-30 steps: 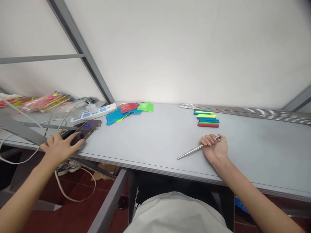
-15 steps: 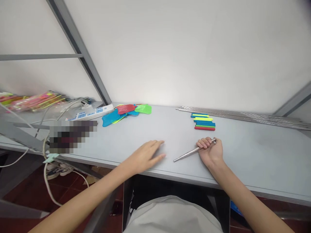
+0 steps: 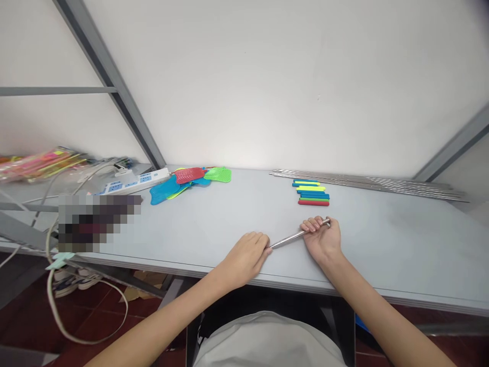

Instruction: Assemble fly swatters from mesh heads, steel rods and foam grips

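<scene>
A short, silvery telescopic rod point(image 3: 287, 239) slants between my two hands, thicker at the right end and thinner at the left. My right hand point(image 3: 321, 238) is palm up, its fingers wrapped round the thick end. The thin tip is pinched in my left hand point(image 3: 249, 256), whose fingers cover it. Just beyond my right hand lies a row of coloured plastic handles point(image 3: 313, 196) in blue, yellow, green and red. Fly swatter heads in blue point(image 3: 164, 190), red point(image 3: 190, 175) and green point(image 3: 219, 174) lie overlapped at the back left.
Long thin metal rods point(image 3: 367, 182) lie along the wall at the back right of the grey table point(image 3: 382, 239). On the left are a white power strip point(image 3: 133, 182), a blurred-out dark object point(image 3: 95, 221), cables and bagged colourful sticks point(image 3: 46, 163). A metal frame post point(image 3: 110, 84) slopes behind them.
My left hand has moved right and closed on the thin tip of the rod; it was open and apart from it before. My right hand keeps its hold. The view has shifted slightly.
</scene>
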Demonstrator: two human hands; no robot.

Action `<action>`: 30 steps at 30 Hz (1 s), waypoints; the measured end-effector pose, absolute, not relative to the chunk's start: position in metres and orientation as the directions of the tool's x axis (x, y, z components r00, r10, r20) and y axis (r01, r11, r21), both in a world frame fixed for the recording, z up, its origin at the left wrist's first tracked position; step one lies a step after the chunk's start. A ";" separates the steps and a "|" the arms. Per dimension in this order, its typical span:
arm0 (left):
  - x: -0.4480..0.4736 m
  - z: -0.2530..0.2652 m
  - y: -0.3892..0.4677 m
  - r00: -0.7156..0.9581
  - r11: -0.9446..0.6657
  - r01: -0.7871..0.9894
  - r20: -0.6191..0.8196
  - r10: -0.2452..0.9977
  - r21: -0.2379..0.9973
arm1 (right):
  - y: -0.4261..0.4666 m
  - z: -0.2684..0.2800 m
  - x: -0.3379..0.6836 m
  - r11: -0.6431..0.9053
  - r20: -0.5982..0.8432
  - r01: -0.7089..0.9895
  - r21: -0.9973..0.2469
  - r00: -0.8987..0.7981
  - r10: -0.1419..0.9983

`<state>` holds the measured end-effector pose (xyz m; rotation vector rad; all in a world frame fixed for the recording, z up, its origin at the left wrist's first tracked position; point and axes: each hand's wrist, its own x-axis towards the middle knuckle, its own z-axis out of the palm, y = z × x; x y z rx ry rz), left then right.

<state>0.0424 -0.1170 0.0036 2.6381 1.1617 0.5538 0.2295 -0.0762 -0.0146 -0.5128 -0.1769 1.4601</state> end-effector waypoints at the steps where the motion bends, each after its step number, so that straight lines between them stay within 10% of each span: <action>1: 0.042 0.003 -0.117 0.615 -0.666 0.666 0.259 0.745 0.336 | -0.076 -0.015 0.230 0.026 -0.189 -0.903 -0.429 0.117 0.975; 30: 0.043 0.004 -0.120 0.560 -0.612 0.727 0.247 0.791 0.312 | -0.078 -0.008 0.227 -0.006 -0.217 -0.955 -0.295 0.061 0.974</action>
